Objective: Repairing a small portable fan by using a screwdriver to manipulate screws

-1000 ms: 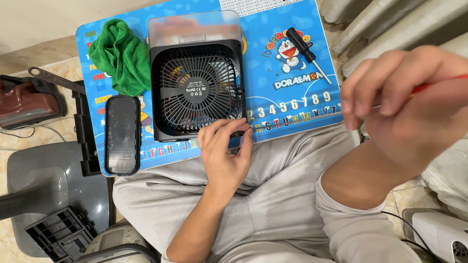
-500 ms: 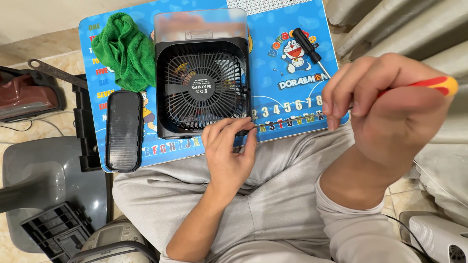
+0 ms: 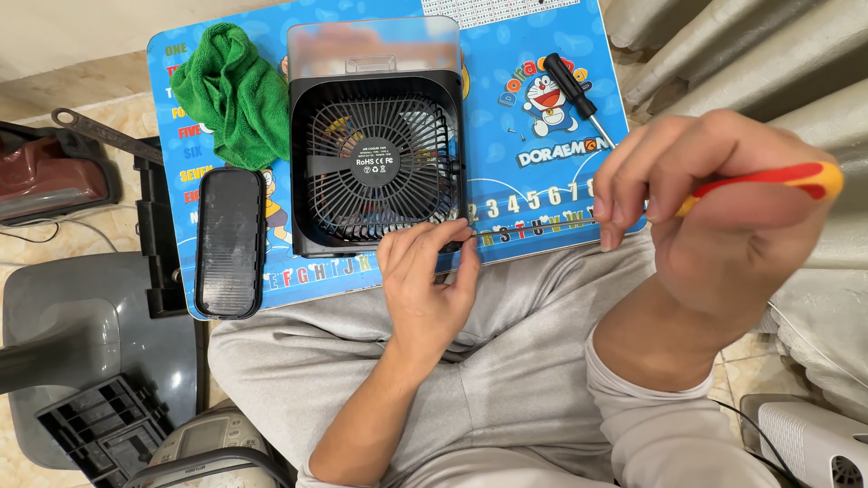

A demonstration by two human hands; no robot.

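Observation:
A black box fan with a round grille lies on a blue cartoon lap board across my legs. My left hand rests at the fan's lower right corner, fingers touching its edge. Close to the camera, my right hand grips a red and yellow handled screwdriver. Its thin shaft runs left, and the tip meets the fan's lower right corner by my left fingers.
A crumpled green cloth and a black oblong panel lie left of the fan. A black-handled screwdriver sits on the board's right side. A grey chair base, black plastic parts and a white appliance surround my legs.
My right hand has come down and left with the screwdriver, bringing its tip to the fan's corner. My left hand stays at that corner.

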